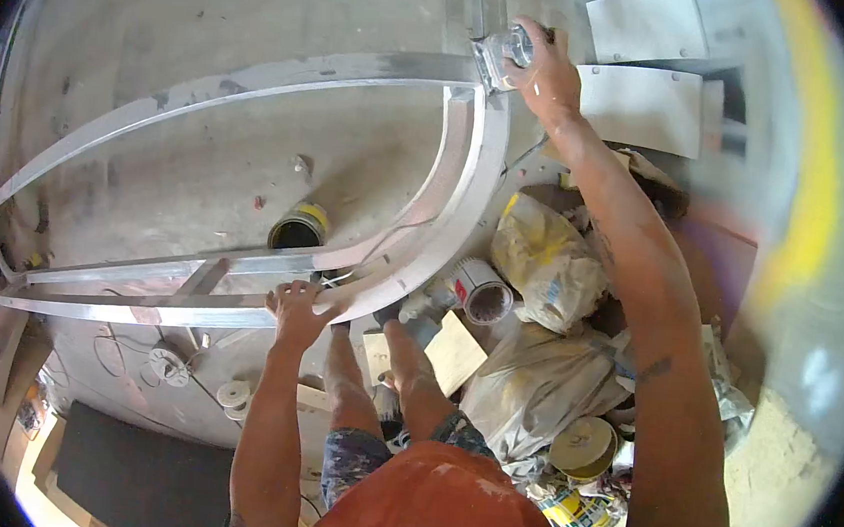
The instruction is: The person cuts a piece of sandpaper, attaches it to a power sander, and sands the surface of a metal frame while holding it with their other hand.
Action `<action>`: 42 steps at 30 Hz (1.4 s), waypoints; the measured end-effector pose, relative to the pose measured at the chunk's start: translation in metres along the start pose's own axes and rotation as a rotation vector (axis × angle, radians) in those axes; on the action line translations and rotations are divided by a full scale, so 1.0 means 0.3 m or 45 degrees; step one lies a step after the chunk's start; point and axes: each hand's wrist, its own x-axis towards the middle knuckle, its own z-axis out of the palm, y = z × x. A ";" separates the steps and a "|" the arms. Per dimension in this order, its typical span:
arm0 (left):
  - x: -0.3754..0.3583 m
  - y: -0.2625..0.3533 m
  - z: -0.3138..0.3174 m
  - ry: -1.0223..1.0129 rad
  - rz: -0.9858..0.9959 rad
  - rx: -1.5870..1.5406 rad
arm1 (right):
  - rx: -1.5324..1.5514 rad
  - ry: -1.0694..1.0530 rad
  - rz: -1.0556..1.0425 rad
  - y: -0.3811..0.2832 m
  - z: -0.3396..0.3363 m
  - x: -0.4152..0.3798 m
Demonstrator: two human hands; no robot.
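A large curved metal frame (pixel 257 83) of grey bars stands in front of me, with an arched bar (pixel 458 196) bending down on its right. My left hand (pixel 297 311) rests on the frame's lower bar, fingers spread over its edge. My right hand (pixel 549 74) reaches far up and grips a small shiny tool (pixel 509 50) pressed at the joint where the upper bar meets the arched bar. What kind of tool it is cannot be made out.
On the concrete floor below lie an open paint can with a yellow rim (pixel 298 229), a tipped white can (pixel 480 291), crumpled sacks (pixel 542 264), a wooden board (pixel 454 352) and tape rolls (pixel 582 443). Grey metal plates (pixel 641 107) lie at the upper right. My legs stand beside the cans.
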 end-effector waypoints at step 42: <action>-0.012 0.033 0.004 0.087 0.061 0.110 | -0.031 0.073 0.084 -0.032 0.047 0.050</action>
